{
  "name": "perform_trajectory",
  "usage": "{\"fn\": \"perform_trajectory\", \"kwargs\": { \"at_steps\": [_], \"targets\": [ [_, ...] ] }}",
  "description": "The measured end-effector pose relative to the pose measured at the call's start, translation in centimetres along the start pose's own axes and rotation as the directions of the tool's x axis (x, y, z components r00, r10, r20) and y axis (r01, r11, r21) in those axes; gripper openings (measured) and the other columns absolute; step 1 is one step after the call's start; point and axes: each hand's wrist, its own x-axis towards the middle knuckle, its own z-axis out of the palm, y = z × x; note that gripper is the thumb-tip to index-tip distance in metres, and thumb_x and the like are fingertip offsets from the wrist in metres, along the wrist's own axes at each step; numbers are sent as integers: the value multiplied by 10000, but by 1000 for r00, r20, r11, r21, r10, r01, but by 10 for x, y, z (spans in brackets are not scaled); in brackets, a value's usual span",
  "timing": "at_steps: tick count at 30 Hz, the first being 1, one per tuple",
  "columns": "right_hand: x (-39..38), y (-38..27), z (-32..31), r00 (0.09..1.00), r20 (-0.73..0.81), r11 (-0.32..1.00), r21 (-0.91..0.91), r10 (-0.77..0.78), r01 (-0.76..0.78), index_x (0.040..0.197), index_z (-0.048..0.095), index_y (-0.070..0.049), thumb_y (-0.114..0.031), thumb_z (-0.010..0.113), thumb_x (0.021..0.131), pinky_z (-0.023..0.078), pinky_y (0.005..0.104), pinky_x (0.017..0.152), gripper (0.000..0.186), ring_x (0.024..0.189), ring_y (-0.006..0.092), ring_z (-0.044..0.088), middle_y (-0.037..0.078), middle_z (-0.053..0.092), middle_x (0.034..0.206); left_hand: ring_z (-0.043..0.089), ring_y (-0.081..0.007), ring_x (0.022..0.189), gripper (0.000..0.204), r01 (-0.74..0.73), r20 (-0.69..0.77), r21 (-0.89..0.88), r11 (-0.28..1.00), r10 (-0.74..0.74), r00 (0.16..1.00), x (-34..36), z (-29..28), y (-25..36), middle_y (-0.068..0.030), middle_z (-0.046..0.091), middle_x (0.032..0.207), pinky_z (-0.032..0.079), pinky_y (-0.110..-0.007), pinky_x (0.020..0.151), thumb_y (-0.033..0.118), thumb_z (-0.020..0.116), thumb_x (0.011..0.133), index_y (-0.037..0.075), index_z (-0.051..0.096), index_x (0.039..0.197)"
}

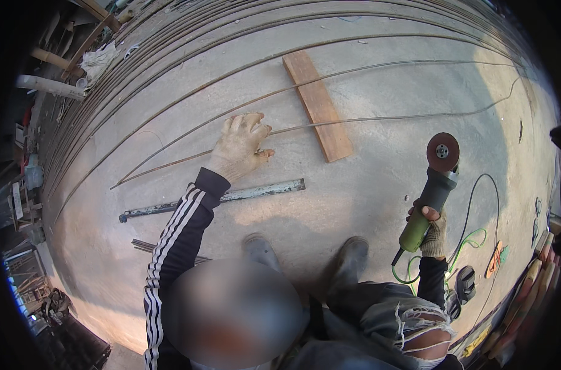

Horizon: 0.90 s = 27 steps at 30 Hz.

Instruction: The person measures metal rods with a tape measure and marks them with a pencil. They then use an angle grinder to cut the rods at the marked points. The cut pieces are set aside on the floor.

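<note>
My left hand (240, 148), in a worn work glove, reaches forward and closes on a thin steel rod (366, 119) that lies on the concrete floor. The rod passes over a wooden plank (317, 105) to the right of the hand. My right hand (433, 233), also gloved, grips the green body of an angle grinder (429, 200) and holds it upright above the floor. Its reddish-brown disc (443, 151) points away from me. A flat grey metal bar (231, 196) lies just behind my left wrist.
Several long thin rods (188, 55) lie in curves across the far floor. A green and black cable (471, 240) loops at the right, near a dark sandal (465, 283) and an orange tool (495, 259). My shoes (351, 256) stand on the concrete. Scrap and pipes (49, 86) crowd the left edge.
</note>
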Motion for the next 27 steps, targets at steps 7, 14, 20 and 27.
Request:
{"fn": "perform_trajectory", "kwargs": {
  "at_steps": [7,14,20,27],
  "targets": [
    [-15,6,-11,996,-78,998,-31,43,-46,1163,642,9,-318,828,814,641,388,691,513,752,272,738,156,724,895,289,-354,1588,577,1,103,312,950,-34,994,59,41,-26,-112,492,1603,131,-648,1306,443,835,816,154,721,1303],
    [-17,18,-22,989,-72,990,64,127,-123,1208,593,5,-190,857,825,664,433,719,504,816,294,754,150,723,978,358,-384,1546,510,-213,309,238,948,134,942,76,41,-69,-109,496,1567,326,-642,1220,328,795,762,129,757,1230],
    [-20,15,-13,993,-80,995,53,87,-83,1207,590,4,-191,855,821,662,429,718,507,824,292,749,143,715,999,572,-349,1244,281,-82,348,205,975,6,937,67,41,-85,-115,674,1207,547,-486,1021,223,677,852,43,741,1060],
    [-17,17,-18,989,-110,995,19,101,-100,1225,587,-5,-162,879,804,662,439,716,535,821,298,752,144,719,999,596,-369,1150,164,-110,230,86,990,88,969,55,26,-102,-129,672,1105,561,-489,933,165,631,882,28,687,954]
  ]
}}
